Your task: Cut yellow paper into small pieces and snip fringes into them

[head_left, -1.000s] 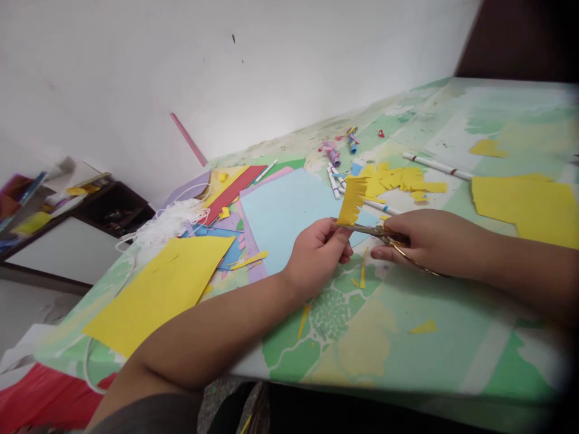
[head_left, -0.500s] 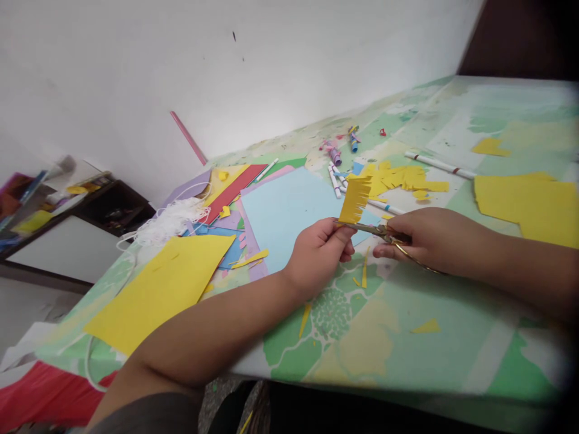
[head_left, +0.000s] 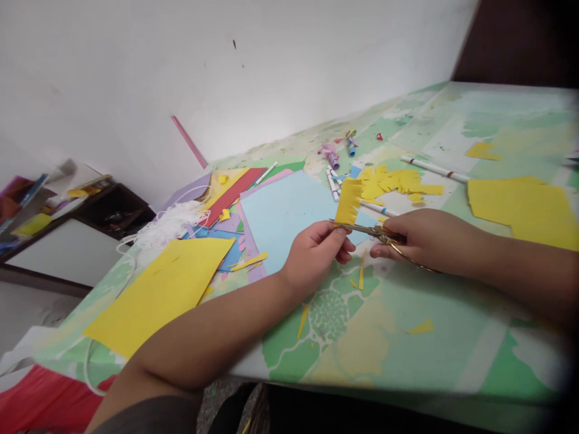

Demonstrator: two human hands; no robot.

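Observation:
Between thumb and fingers, my left hand (head_left: 319, 247) pinches the lower end of a yellow paper strip (head_left: 349, 202) whose right edge is cut into a fringe. My right hand (head_left: 429, 241) is closed round the handles of gold-coloured scissors (head_left: 377, 232). Their blades point left and lie across the strip just above my left fingertips. Whether the blades are parted there I cannot tell. Behind the strip lie several yellow fringed paper pieces (head_left: 398, 181). A light blue paper sheet (head_left: 289, 211) is flat on the table beyond my left hand.
A large yellow sheet (head_left: 163, 289) lies near my left forearm, with white string (head_left: 176, 220) behind it. White markers (head_left: 434, 167), small rolled paper figures (head_left: 332, 155) and another yellow sheet (head_left: 520, 205) are spread across the patterned tablecloth (head_left: 407, 361). A white wall (head_left: 316, 60) stands behind.
My hands keep nearly the same place, with the scissors still at the strip's lower end. The fringed strip has tilted slightly and turned a little. The view has shifted slightly.

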